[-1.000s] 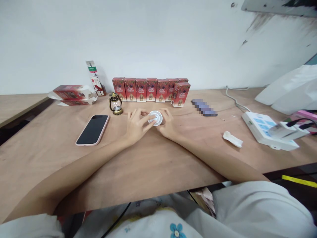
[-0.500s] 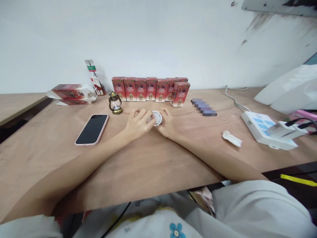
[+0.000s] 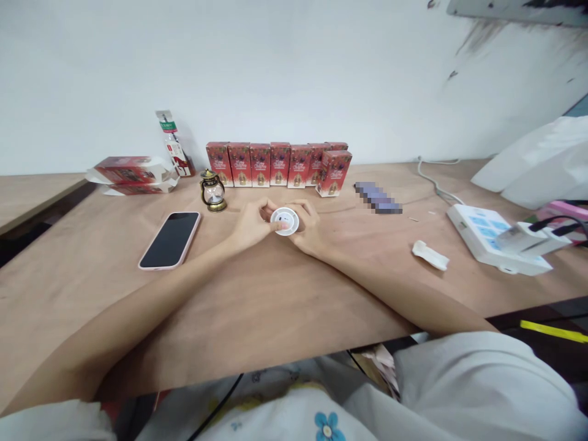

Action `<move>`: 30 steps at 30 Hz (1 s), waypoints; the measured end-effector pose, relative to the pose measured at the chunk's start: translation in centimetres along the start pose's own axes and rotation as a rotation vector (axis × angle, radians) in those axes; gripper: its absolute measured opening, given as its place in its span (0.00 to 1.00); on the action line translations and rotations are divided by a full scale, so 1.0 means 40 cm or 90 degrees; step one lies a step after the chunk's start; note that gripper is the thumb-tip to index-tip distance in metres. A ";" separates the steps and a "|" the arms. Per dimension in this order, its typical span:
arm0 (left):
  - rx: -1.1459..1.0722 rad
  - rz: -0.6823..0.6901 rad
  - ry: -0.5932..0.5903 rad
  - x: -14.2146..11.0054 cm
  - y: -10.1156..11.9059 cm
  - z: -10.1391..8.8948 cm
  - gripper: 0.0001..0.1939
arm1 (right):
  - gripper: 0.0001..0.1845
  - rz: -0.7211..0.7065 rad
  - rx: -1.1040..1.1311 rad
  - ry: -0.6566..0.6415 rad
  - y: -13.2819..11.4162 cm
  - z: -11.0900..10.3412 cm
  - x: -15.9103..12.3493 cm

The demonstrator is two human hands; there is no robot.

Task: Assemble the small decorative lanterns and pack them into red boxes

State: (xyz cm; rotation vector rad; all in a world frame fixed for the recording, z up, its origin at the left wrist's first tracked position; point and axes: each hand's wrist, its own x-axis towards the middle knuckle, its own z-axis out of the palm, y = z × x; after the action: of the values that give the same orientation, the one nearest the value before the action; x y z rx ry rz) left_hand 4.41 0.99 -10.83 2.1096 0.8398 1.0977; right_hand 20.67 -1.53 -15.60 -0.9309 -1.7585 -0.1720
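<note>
Between my hands, over the middle of the table, is a small white round piece (image 3: 288, 218) with a raised rim and a ringed face toward me. My left hand (image 3: 250, 222) grips it from the left, its thumb pressed on the face and its fingers curled behind. From the other side my right hand (image 3: 310, 231) wraps round it, fingers bent along the far edge. What lies under the disc is hidden by the hands. Left of my left hand stands a small bronze-coloured lantern (image 3: 214, 195) with a clear globe.
Several red printed boxes (image 3: 260, 165) stand in a row by the wall. On the left are a phone (image 3: 171, 240), a bottle (image 3: 178, 156) and flattened red packaging (image 3: 133, 171). A power strip (image 3: 493, 236), a white scrap (image 3: 430, 255) and a blurred-out flat item (image 3: 379, 199) lie right.
My left fingers have moved from over the white piece to behind it, leaving the thumb on its face. The piece has shifted slightly left and its face shows more fully.
</note>
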 end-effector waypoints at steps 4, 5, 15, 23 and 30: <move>-0.048 0.002 0.060 -0.013 -0.014 0.025 0.21 | 0.11 -0.014 -0.006 0.008 0.002 0.005 -0.001; -0.037 0.020 0.079 -0.020 -0.017 0.031 0.20 | 0.11 -0.016 -0.005 0.006 0.002 0.006 -0.002; 0.111 0.271 0.194 -0.069 -0.050 0.050 0.11 | 0.33 -0.020 -0.009 0.020 -0.005 0.011 -0.006; 0.192 0.367 0.171 -0.080 -0.041 0.043 0.07 | 0.37 -0.058 0.018 -0.008 -0.003 0.007 -0.014; 0.221 0.382 0.141 -0.097 -0.029 0.043 0.07 | 0.33 -0.067 0.015 -0.003 -0.008 0.011 -0.019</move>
State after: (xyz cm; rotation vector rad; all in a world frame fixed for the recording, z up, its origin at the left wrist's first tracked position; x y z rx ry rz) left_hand 3.84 -1.63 -14.31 2.6629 0.5247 1.6067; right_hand 20.19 -1.90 -16.33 -0.8230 -1.8112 -0.2155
